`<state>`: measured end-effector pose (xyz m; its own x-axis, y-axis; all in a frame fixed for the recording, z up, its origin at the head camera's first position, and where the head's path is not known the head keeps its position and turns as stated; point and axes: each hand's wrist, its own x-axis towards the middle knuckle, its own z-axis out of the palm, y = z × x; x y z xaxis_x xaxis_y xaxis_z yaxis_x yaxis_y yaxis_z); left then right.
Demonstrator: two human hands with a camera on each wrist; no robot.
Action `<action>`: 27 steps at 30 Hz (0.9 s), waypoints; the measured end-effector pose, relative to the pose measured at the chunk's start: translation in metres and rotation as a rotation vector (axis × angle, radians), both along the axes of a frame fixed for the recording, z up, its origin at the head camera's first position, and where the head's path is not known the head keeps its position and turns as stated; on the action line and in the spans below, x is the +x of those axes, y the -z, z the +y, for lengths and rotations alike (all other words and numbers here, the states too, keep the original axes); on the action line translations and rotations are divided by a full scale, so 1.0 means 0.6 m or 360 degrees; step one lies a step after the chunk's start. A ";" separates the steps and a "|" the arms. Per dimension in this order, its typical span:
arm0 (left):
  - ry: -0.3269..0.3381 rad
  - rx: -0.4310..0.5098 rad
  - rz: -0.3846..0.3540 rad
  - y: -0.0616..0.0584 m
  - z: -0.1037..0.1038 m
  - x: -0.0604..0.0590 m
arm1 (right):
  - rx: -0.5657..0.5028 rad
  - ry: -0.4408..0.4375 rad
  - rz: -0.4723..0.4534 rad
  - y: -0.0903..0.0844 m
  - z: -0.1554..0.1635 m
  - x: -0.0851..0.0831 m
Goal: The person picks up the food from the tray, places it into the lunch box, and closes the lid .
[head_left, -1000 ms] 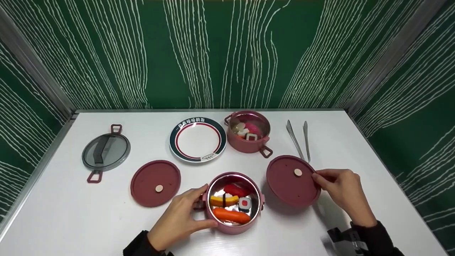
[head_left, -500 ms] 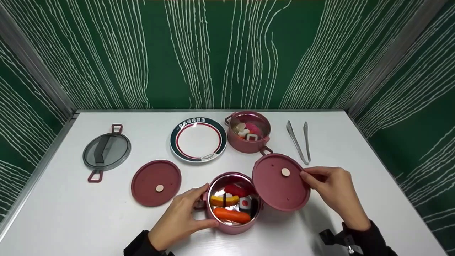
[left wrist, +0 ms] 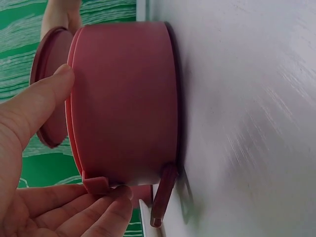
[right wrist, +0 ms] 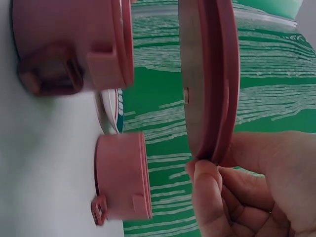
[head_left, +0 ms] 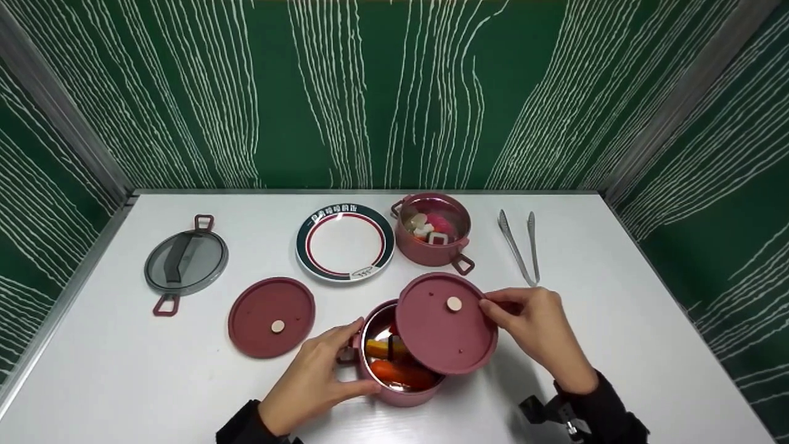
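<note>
Right hand [head_left: 536,333] has a pinch grip on the rim of the pink lid [head_left: 445,324], thumb and fingertips squeezing its 3 o'clock edge. The lid hangs tilted over the near pot [head_left: 394,394], covering roughly the right half of the opening and not seated. Left hand [head_left: 314,379] is curled round the pot's 9 o'clock side, thumb at the rim and fingers by the little side handle, bracing it on the white surface [head_left: 123,382].

You can see the toy food [head_left: 394,364] peeking out on the open side: something yellow and something orange.

What could go wrong, as far as I can judge: the lid is held by one edge only, so it could pivot and come down crooked, catching the rim on one side. Whether any food piece sits high enough to block it, I can't tell. And if the left hand eases off, a sideways push from the lid could slide the pot.

Rest of the surface: a second pink lid [head_left: 272,317] flat at 9 o'clock of the pot, a grey lid [head_left: 185,263] at 10, a plate [head_left: 344,242] at 12, another pot [head_left: 433,229] with food at 1, and tongs [head_left: 521,246] at 2.
</note>
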<state>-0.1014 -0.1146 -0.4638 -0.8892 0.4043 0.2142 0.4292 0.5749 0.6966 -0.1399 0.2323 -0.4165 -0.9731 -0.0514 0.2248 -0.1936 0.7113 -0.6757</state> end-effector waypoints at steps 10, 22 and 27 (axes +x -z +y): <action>-0.0010 0.0029 -0.0061 -0.001 0.001 0.001 | -0.0001 -0.0094 -0.0021 0.018 -0.050 -0.004; -0.0009 0.0091 0.0009 0.003 0.003 0.003 | 0.0028 -0.0116 -0.0034 0.038 -0.076 -0.001; -0.0009 0.0077 0.0006 0.005 0.003 0.003 | 0.0074 -0.0118 -0.0020 0.039 -0.078 0.000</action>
<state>-0.0997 -0.1128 -0.4670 -0.8905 0.3884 0.2370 0.4289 0.5430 0.7219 -0.1399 0.1853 -0.4401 -0.9688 -0.1337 0.2086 -0.2390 0.7261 -0.6447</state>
